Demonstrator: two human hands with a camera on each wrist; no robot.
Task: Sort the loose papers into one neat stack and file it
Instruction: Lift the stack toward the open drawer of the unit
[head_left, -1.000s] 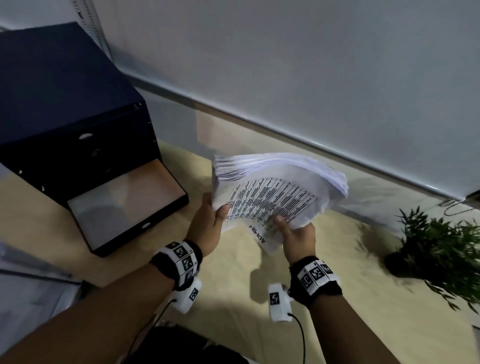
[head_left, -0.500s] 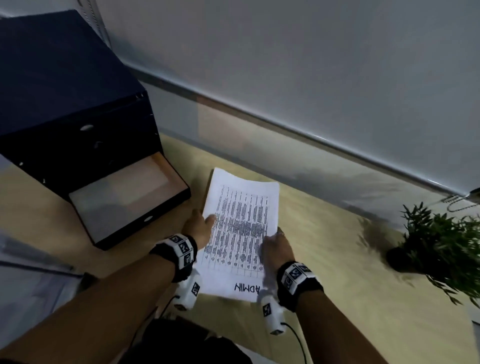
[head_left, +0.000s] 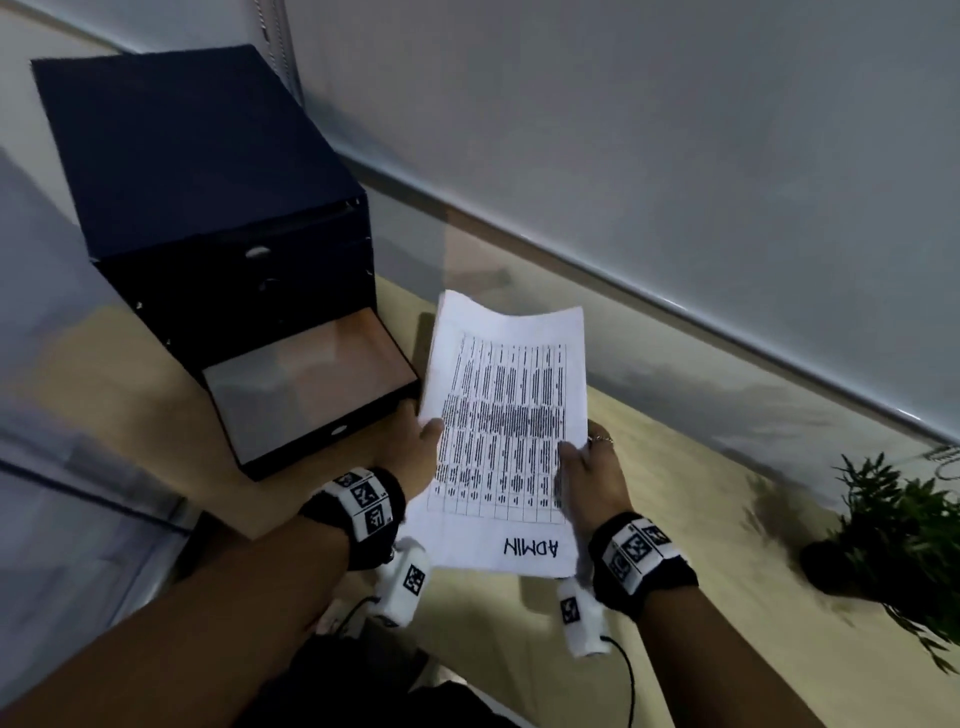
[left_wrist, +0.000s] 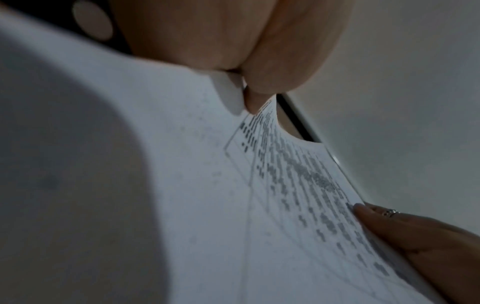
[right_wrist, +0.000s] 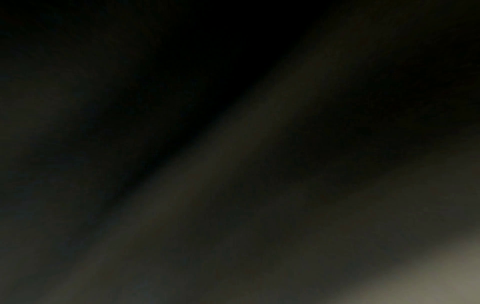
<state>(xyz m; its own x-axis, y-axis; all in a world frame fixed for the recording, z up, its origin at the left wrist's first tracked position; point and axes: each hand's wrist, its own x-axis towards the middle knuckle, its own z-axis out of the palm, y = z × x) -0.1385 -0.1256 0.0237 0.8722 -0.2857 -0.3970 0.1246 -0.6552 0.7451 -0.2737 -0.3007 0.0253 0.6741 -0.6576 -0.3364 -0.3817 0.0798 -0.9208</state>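
A white paper stack (head_left: 506, 415) with a printed table and the word ADMIN on top hangs above the wooden desk, its far end curling. My left hand (head_left: 415, 447) grips its left edge, thumb on top. My right hand (head_left: 589, 467) grips the right edge, thumb on the sheet, a ring on one finger. In the left wrist view the paper stack (left_wrist: 259, 205) fills the frame, with my left hand (left_wrist: 244, 82) pinching it and the right hand's fingers (left_wrist: 405, 230) at its edge. The right wrist view is dark. To the left a black drawer unit (head_left: 208, 208) has its bottom drawer (head_left: 306, 389) pulled out.
A potted green plant (head_left: 904, 540) stands on the desk (head_left: 701, 519) at the right. A grey wall (head_left: 675, 156) with a glossy base strip runs behind the desk. A grey surface lies at the far left.
The fanned stack was squared and lowered toward the desk half a second ago; now both hands hold it raised slightly, nearer the pulled-out drawer. The view has shifted.
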